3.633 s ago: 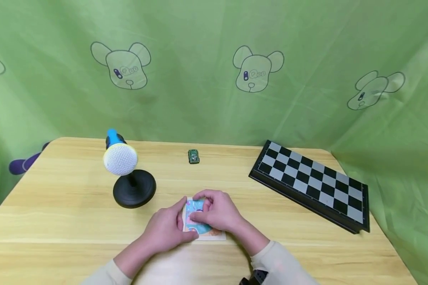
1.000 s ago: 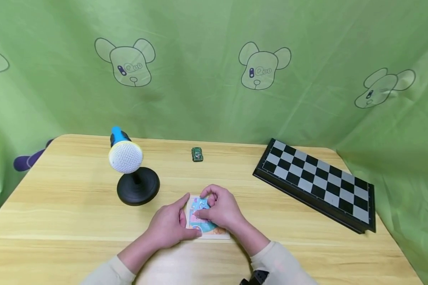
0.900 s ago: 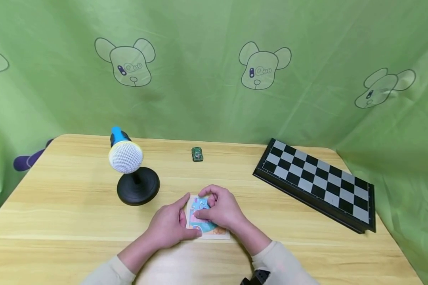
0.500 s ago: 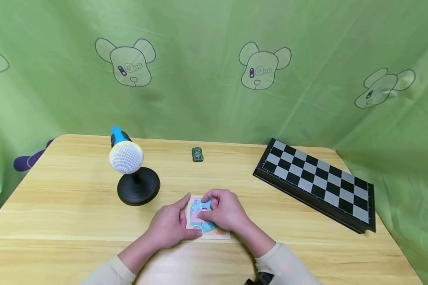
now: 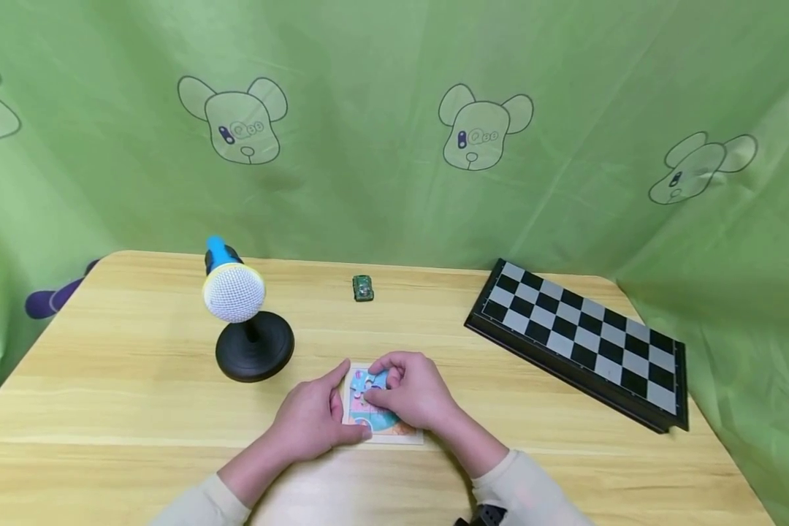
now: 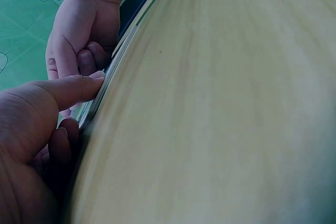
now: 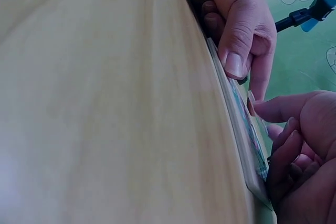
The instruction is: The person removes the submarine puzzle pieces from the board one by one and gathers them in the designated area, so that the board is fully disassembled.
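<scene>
Puzzle [image 5: 380,419], one: lying flat on the bench [image 5: 138,438], near side, middle; its face is showing blue, pink and orange printing inside a pale border.

Left hand [image 5: 312,416]: its grip is holding the puzzle by the left side, the thumb lying along the near edge and the forefinger reaching to the far left corner.

Right hand [image 5: 416,391]: its grip is narrowing to a pinch over the puzzle, thumb and forefinger holding a small piece [image 7: 250,101]; in the right wrist view the piece is standing on edge, steeply tilted to the puzzle.

Microphone [image 5: 234,292], white head, blue handle: leaning toward the near side on a round black stand [image 5: 255,349], left of the puzzle and well apart from it.

Green toy [image 5: 363,288], small: sitting at the far side, middle.

Chessboard [image 5: 581,336], black and silver: lying aslant at the right, its left end pointing to the far edge.

Curtain [image 5: 355,197], green, printed with mouse-like heads: hanging behind the bench and along its right side.
</scene>
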